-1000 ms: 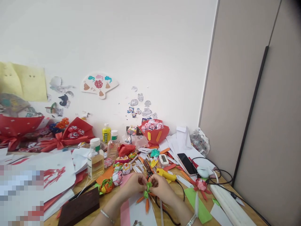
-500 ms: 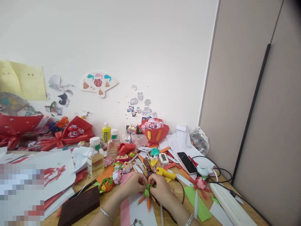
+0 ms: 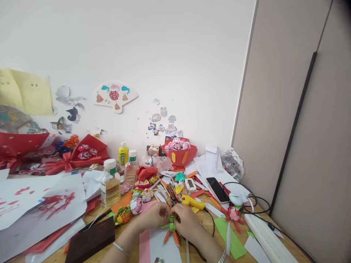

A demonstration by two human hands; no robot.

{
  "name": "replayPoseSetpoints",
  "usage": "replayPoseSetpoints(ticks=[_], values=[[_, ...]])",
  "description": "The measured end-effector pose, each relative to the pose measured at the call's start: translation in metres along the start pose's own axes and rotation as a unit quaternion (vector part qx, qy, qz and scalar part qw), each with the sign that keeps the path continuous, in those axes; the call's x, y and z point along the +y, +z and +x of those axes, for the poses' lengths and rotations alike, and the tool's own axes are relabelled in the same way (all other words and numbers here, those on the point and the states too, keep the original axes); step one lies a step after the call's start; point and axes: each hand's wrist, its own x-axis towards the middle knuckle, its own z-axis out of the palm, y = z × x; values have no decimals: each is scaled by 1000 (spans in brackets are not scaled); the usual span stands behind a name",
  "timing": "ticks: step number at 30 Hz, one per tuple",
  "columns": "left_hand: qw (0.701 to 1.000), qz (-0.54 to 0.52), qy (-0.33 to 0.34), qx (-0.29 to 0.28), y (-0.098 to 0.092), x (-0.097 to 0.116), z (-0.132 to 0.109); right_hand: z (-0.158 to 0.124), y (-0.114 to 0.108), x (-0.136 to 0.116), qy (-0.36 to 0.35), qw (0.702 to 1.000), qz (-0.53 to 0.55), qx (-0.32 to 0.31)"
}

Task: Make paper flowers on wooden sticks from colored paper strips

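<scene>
My left hand (image 3: 157, 214) and my right hand (image 3: 187, 220) meet at the front middle of the table. Between their fingertips is a small folded paper piece (image 3: 172, 223), green on top with orange pointed strips hanging below. Both hands pinch its green part, and their fingers partly hide it. A green strip end sticks out to the left, under my left hand. Beneath it lie a white sheet (image 3: 166, 248) and a pink sheet (image 3: 144, 243). Just behind my right hand rests a yellow glue gun (image 3: 193, 201).
Folded paper flowers (image 3: 123, 214) and a dark brown block (image 3: 90, 239) are on the left, near a bottle (image 3: 110, 184). A phone (image 3: 217, 189), green paper (image 3: 230, 236) and a white power strip (image 3: 270, 239) lie on the right. The glue gun's black cable runs near my right hand.
My fingers have shifted slightly on the folded paper. A green strip end now shows at its left, and the orange points sit a little further right.
</scene>
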Motion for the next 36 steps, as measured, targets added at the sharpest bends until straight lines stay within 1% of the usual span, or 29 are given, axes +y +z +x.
replayPoseSetpoints(ticks=[1,3,4,6,8,11,15,20,24,27,29,31,33,34,36], values=[[998,-52,-27,-10,-2,0,-1,0,0,0,4,1000,14,1],[986,-151,-75,-9,-4,2,-4,1,0,-1,12,999,50,10],[979,-185,-86,-11,-4,3,-5,2,0,-2,18,997,68,17],[973,-215,-84,-27,-4,5,-7,3,0,-1,23,995,94,29],[974,-208,-79,-34,-2,5,-7,4,1,0,23,994,106,31],[978,-196,-76,-9,-1,2,-5,5,2,3,21,993,113,17],[978,-194,-73,4,-1,-2,-3,5,3,6,15,992,125,0],[975,-213,-67,6,-1,-1,-4,4,1,5,-5,990,140,10],[970,-230,-82,19,-1,2,-6,4,-2,3,-9,987,159,19],[948,-305,-90,-1,-2,6,-8,5,-5,2,16,986,166,30],[929,-357,-94,-34,-3,8,-10,6,-5,4,42,986,158,40],[921,-372,-86,-70,-2,10,-10,7,-5,6,64,984,157,48],[932,-346,-66,-85,0,12,-10,8,-4,9,78,982,163,50],[942,-322,-58,-80,1,12,-9,8,-4,10,82,982,165,45],[962,-263,-49,-54,4,14,-8,7,-3,11,86,982,168,31]])
